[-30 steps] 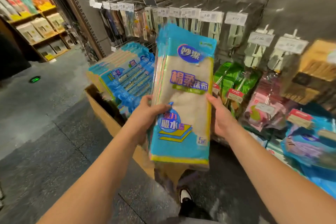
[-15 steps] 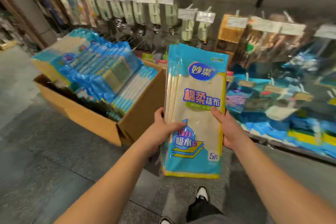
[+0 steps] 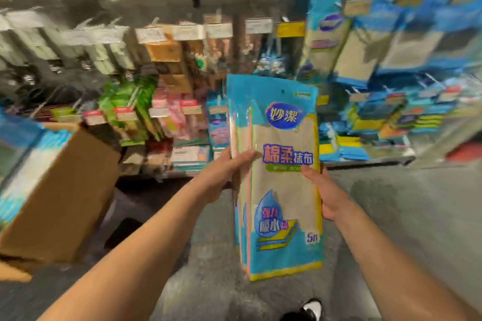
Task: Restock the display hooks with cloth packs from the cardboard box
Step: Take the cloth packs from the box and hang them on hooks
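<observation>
Head camera looks down at two bare forearms holding a stack of cloth packs (image 3: pixel 280 182) upright in front of the display wall. On the near side of the stack, the left hand (image 3: pixel 224 174) grips its left edge with the thumb laid across the front, while the right hand (image 3: pixel 322 193) clasps the right edge, thumb on the printed face. The front pack is blue and yellow with a small hang hole near its top. At the left stands the cardboard box (image 3: pixel 60 198), open, with more blue packs showing at its top. Behind the stack, display hooks (image 3: pixel 187 34) carry price tags and hanging goods, though blur makes most of them hard to tell. Similar blue packs (image 3: pixel 365 44) hang at upper right. A black-and-white shoe (image 3: pixel 311 307) shows on the grey floor below.
</observation>
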